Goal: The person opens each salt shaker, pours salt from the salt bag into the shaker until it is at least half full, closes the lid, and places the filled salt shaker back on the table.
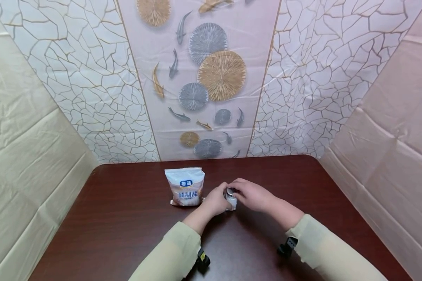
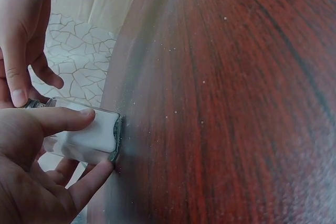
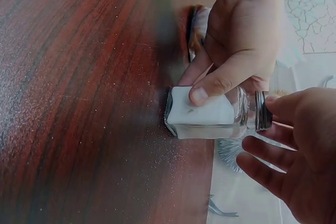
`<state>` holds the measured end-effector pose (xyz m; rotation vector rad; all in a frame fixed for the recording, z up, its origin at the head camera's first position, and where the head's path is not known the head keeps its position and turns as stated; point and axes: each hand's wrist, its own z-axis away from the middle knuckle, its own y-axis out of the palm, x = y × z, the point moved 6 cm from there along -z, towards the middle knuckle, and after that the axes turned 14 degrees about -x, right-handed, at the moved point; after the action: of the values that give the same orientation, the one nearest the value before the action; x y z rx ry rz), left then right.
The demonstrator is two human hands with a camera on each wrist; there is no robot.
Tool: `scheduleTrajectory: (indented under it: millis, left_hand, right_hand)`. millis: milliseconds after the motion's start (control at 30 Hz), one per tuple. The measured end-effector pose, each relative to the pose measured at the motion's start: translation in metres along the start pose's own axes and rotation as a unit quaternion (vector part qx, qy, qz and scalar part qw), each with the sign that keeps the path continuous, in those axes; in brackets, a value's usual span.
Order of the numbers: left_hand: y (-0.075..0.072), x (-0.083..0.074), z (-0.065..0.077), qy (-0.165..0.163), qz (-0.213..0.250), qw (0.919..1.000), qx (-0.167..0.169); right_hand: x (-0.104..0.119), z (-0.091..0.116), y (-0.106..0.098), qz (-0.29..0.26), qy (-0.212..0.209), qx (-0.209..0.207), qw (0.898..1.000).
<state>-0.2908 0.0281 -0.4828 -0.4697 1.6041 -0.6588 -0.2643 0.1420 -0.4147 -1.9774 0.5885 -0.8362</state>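
Note:
A small clear glass salt shaker (image 1: 232, 202) stands upright on the table, mostly filled with white salt (image 3: 202, 109). My left hand (image 1: 215, 200) grips its body, the thumb along one side and the fingers around the other, as the left wrist view also shows. At the top, my right hand (image 1: 254, 195) pinches the silver metal lid (image 3: 261, 110) between thumb and index finger. Its other fingers are spread beside the glass. The lid sits at the mouth of the shaker; whether it is screwed tight, I cannot tell.
A bag of salt (image 1: 185, 188) stands upright just left of my left hand. Loose white grains (image 3: 157, 158) are scattered on the dark red-brown table (image 1: 126, 234) around the shaker's base. A patterned cloth wall (image 1: 204, 117) rises behind the table's far edge.

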Motion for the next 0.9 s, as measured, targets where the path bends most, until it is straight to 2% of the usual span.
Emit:
scheduleTrajectory:
  millis: [333,500,733,900]
  left_hand:
    - [0.0006,0.0005,0.0007,-0.002,0.013,0.9999,0.002]
    - [0.0010,0.0017,0.0006,-0.008,0.010,0.9999,0.003]
    - [0.0004,-0.0012,0.0009,0.003,0.021,0.9998,-0.002]
    - [0.0020,-0.0031,0.0027,0.017,0.000,0.9998,0.008]
  right_hand:
    - [-0.0025,-0.0014,0.0012,0.018,0.052,0.001,0.998]
    - [-0.0015,-0.0013,0.0013,0.014,0.051,-0.002,0.999]
    - [-0.0012,0.0006,0.0006,0.017,0.053,-0.011,0.998]
    - [-0.0017,0.0025,0.0019,0.016,0.061,-0.021,0.998]
